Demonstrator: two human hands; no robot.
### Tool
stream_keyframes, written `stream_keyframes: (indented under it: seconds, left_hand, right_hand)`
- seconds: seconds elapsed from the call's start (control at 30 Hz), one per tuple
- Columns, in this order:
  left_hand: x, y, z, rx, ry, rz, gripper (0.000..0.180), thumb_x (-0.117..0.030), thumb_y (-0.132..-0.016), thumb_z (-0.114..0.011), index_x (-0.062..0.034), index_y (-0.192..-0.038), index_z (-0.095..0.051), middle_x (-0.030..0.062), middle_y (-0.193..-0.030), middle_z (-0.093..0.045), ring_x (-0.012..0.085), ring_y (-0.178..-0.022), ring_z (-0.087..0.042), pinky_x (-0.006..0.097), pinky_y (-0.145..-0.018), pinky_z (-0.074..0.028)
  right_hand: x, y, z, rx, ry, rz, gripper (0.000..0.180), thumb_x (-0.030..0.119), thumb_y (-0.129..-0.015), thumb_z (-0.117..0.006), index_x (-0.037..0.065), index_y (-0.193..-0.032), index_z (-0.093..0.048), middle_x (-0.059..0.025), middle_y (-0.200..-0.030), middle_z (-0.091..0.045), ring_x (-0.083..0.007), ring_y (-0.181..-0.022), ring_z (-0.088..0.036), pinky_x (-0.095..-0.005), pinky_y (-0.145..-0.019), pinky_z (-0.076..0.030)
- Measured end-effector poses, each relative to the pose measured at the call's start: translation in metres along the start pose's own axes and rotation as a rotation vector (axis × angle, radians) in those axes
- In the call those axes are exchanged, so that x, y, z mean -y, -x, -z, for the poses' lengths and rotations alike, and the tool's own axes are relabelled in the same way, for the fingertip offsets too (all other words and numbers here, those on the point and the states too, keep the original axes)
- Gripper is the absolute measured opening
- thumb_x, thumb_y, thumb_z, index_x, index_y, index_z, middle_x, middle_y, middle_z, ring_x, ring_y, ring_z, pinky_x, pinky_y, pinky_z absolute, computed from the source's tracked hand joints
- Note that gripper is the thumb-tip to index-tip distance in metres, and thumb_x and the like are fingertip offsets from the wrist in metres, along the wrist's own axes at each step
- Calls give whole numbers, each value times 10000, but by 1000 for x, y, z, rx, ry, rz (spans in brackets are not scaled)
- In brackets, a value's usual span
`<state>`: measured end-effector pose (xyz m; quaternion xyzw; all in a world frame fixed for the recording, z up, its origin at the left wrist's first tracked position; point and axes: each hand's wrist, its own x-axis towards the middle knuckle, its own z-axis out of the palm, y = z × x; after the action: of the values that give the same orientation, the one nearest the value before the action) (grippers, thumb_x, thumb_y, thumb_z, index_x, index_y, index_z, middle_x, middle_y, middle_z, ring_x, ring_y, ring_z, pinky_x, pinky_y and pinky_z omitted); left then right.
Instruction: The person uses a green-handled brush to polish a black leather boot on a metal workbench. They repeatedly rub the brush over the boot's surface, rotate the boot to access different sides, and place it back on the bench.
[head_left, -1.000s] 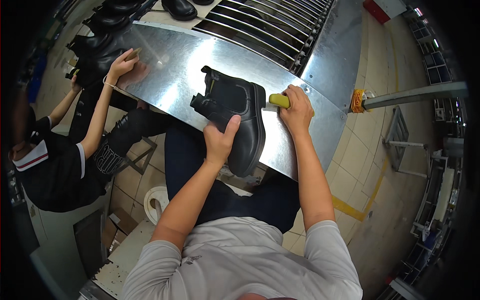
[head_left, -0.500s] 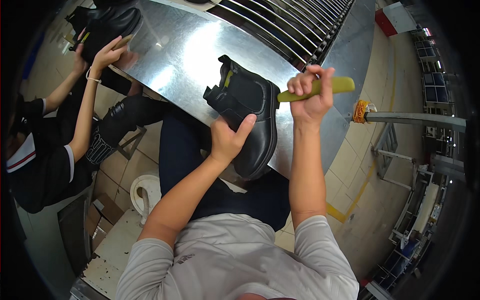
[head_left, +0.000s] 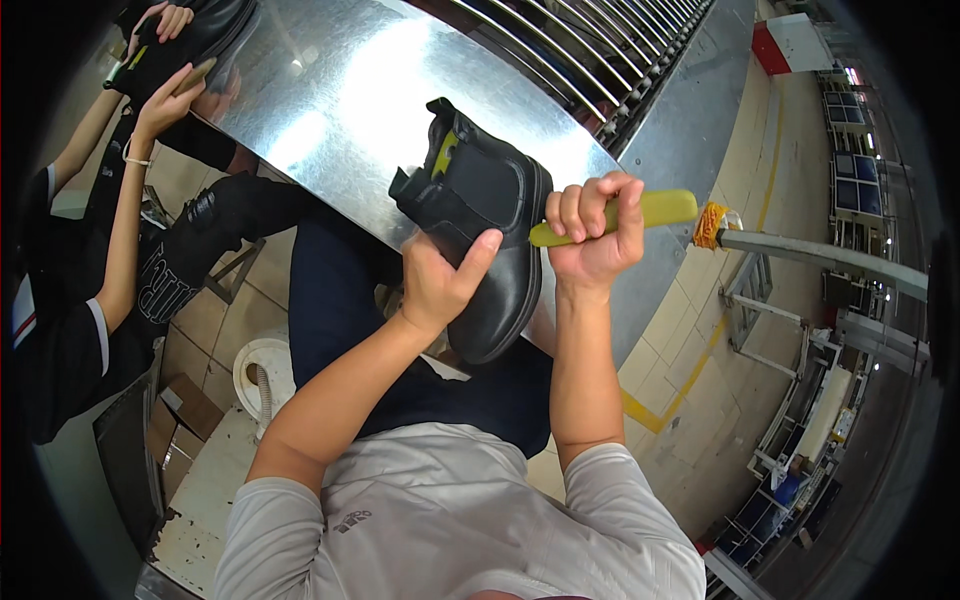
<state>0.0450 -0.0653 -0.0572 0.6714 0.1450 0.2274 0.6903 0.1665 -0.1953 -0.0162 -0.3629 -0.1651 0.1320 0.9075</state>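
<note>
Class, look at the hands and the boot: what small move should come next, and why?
Perhaps the right hand should draw the green tool lightly along the sole edge: the tool's tip appears to be there, and the left hand grips the boot.

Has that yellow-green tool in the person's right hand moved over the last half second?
Yes. Judged against the near end of the metal roller rack, the yellow-green tool has moved down the picture, farther from the rack.

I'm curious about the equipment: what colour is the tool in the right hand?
The tool is yellowish green where visible, best seen in the head view.
</note>
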Motion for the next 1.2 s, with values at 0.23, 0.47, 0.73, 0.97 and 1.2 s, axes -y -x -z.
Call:
stream_keyframes:
  seconds: [0.23, 0.47, 0.73, 0.97, 1.2]
  left_hand:
    - [2, 2, 2, 28, -29, 39, 278, -236, -891, -757, 19, -994, -714, 156, -904, -756, 295, -807, -728, 376, -738, -551]
    - [3, 1, 1, 13, -38, 17, 291, -240, -880, -766, 15, -1008, -710, 151, -905, -754, 298, -811, -727, 377, -739, -553]
    - [0, 2, -2, -29, -43, 3, 334, -270, -865, -794, 8, -1024, -702, 171, -931, -749, 325, -828, -738, 401, -731, -559]
    - [10, 2, -5, -76, -39, -52, 305, -275, -871, -780, -7, -994, -705, 148, -909, -746, 313, -803, -730, 399, -720, -559]
    - [6, 2, -7, -119, -58, -39, 354, -343, -884, -771, -4, -968, -711, 154, -837, -747, 315, -762, -732, 398, -694, -558]
  right_hand:
    - [-9, -24, -11, -276, 107, 57, 354, 366, -1083, -513, 72, -896, -579, 25, -541, -339, -107, -421, -350, -286, -434, -332]
    - [-27, -77, -16, -402, 198, 147, 352, 365, -1022, -646, 70, -864, -538, 9, -529, -365, -116, -405, -360, -289, -415, -326]
    - [-25, -62, 0, -125, 214, 159, 390, 399, -1046, -566, 76, -827, -563, -4, -557, -374, -154, -489, -387, -343, -530, -376]
    - [6, 26, -9, 34, 221, 194, 426, 396, -1095, -440, 57, -887, -593, 12, -576, -383, -134, -502, -376, -334, -541, -362]
    - [10, 126, -38, 61, 209, 179, 398, 393, -1069, -511, 33, -943, -626, 0, -609, -454, -140, -509, -411, -349, -530, -378]
